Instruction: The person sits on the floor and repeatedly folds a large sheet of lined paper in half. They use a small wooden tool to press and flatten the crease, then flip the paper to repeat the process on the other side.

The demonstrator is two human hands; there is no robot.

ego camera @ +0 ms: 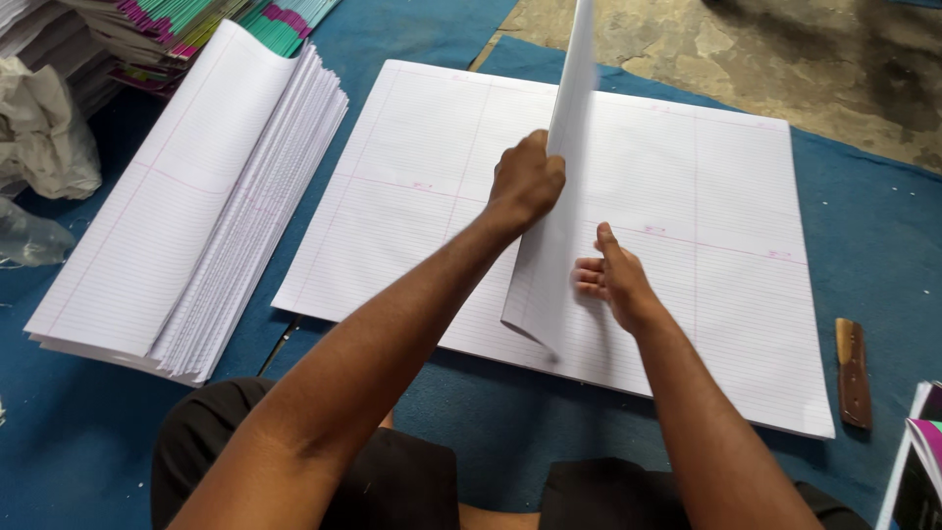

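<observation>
A folded ruled sheet (561, 226) stands upright on its edge over a large stack of flat ruled sheets (726, 186) on the blue mat. My left hand (527, 182) is closed around the upright sheet from its left side, about halfway up. My right hand (610, 277) presses against the sheet's lower right side, fingers blurred, just above the flat stack.
A fanned pile of folded ruled sheets (186, 216) lies at the left. Stacks of colour-edged notebooks (196, 34) and crumpled plastic (44, 128) sit at the far left. A brown wooden-handled tool (853, 371) rests on the blue mat (873, 226) at the right. Bare concrete floor (765, 49) lies beyond.
</observation>
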